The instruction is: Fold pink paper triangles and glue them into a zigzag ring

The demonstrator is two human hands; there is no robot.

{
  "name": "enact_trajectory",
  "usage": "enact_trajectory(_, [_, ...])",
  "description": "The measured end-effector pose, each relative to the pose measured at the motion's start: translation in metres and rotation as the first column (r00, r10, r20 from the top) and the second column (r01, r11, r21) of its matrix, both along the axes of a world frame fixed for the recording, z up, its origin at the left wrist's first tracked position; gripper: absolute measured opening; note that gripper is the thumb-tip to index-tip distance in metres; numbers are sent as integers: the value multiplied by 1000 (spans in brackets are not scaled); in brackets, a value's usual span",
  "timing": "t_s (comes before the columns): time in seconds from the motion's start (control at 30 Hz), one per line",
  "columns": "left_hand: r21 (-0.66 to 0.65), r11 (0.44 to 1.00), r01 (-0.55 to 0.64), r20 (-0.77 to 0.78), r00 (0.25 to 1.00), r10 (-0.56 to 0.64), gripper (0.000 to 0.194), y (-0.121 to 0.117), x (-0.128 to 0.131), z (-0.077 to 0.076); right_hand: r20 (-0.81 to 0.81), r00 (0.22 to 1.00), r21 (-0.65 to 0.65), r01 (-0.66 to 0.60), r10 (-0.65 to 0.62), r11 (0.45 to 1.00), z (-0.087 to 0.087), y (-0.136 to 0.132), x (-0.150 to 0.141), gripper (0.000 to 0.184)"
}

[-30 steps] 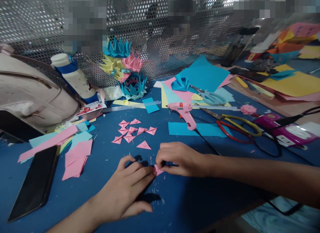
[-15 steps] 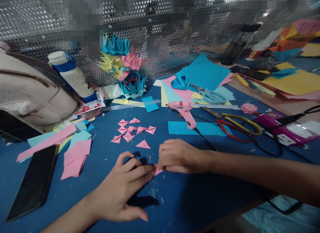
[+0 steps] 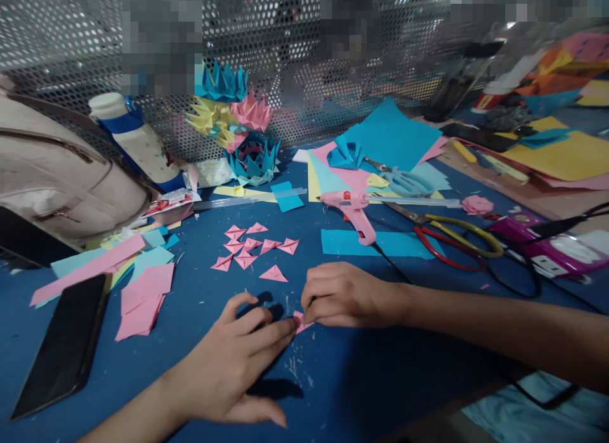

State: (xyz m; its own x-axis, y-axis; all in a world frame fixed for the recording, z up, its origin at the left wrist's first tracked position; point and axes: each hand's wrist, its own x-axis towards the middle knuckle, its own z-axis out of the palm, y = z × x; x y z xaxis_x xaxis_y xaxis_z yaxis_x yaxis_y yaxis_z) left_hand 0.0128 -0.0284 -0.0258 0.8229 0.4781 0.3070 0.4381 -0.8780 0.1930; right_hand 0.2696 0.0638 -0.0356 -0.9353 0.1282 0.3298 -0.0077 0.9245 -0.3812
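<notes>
- Pink paper, a small folded piece (image 3: pixel 302 322), lies on the blue bench (image 3: pixel 204 322) at the lower centre, between the person's two hands and partly covered by their fingers.
- The left hand (image 3: pixel 245 348) reaches in from the lower left, palm down. Its grip is spread: the thumb points away, the index finger arches up, and other fingertips press on the piece's left side.
- The right hand (image 3: pixel 349 297) comes from the right, fingers curled. Its grip appears to be pinching the piece's right edge, though the fingertips partly hide the contact.
- Just beyond the hands sits a cluster of small folded pink triangles (image 3: pixel 245 259); one more triangle (image 3: pixel 274 274) lies slightly apart, nearer the hands.
- Farther back, right of the triangles, a pink glue gun (image 3: pixel 362 226) rests on its side, its handle over a bright blue paper strip (image 3: pixel 399 244).
- Beside it are scissors with red and yellow handles (image 3: pixel 421 219); behind them, light-blue scissors (image 3: pixel 406 183) lie on coloured sheets.
- At the left are a dark phone (image 3: pixel 61 344) and overlapping pink paper pieces (image 3: pixel 147 297).
- Along the back, a pale bag (image 3: pixel 42 151), a white-and-blue bottle (image 3: pixel 145 154) and spiky folded paper flowers (image 3: pixel 254 160) stand before a perforated metal panel (image 3: pixel 295 94).
</notes>
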Motion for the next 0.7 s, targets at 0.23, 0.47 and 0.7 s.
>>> enact_trajectory(0.23, [-55,998,26,1,1000,-26,69,3,-4,-5,20,1000,43,14,-15,999,2,0,0,19])
enact_trajectory(0.47, [-141,988,67,12,998,-66,61,9,-9,-1,-44,993,40,111,-109,993,2,-4,-1,12])
enact_trajectory(0.7, [-152,988,32,57,998,-24,52,8,-7,-2,-62,994,50,98,-95,994,0,-5,-2,11])
